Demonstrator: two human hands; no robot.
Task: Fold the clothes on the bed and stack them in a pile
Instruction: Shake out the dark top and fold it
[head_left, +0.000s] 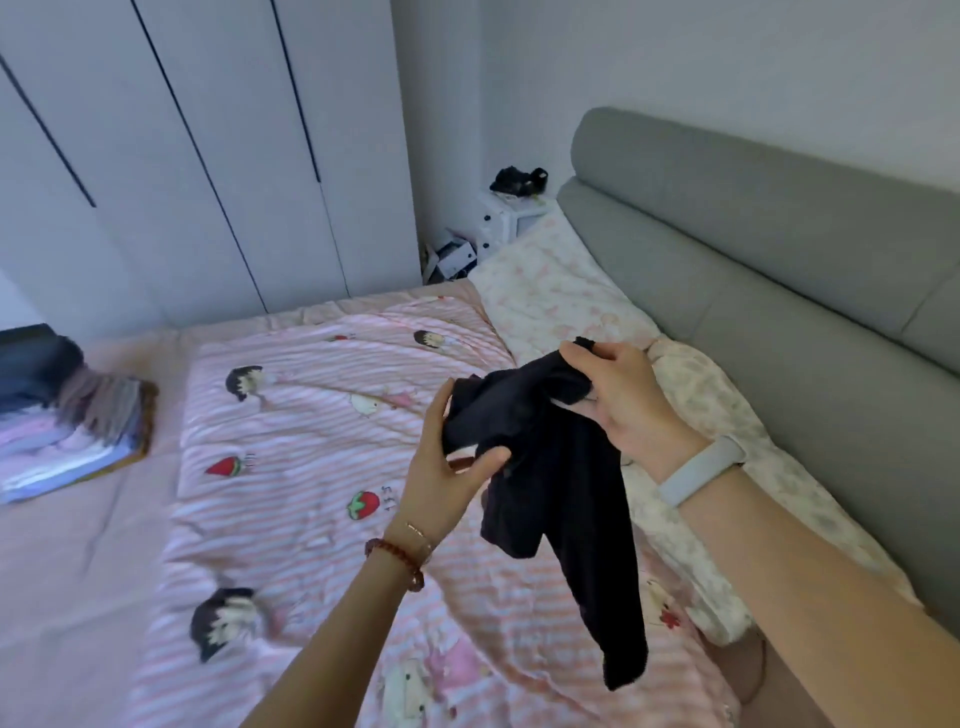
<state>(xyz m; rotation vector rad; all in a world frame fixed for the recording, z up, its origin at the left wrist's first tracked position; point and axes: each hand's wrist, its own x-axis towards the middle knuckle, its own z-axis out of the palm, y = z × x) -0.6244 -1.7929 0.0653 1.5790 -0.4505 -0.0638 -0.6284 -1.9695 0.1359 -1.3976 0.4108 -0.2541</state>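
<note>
A black garment (561, 499) hangs in the air above the bed, bunched at the top with a long end dangling down toward me. My left hand (447, 467) grips its bunched left part between thumb and fingers. My right hand (623, 400) holds its upper right edge, fingers curled round the cloth. A pile of folded clothes (72, 431) lies at the far left on the bed, dark pieces behind and pale striped ones in front.
The bed carries a pink striped cartoon quilt (322, 441) and floral pillows (561, 296) along a grey padded headboard (779, 249). A white nightstand (511, 218) with a dark object stands in the corner beside white wardrobe doors (208, 156).
</note>
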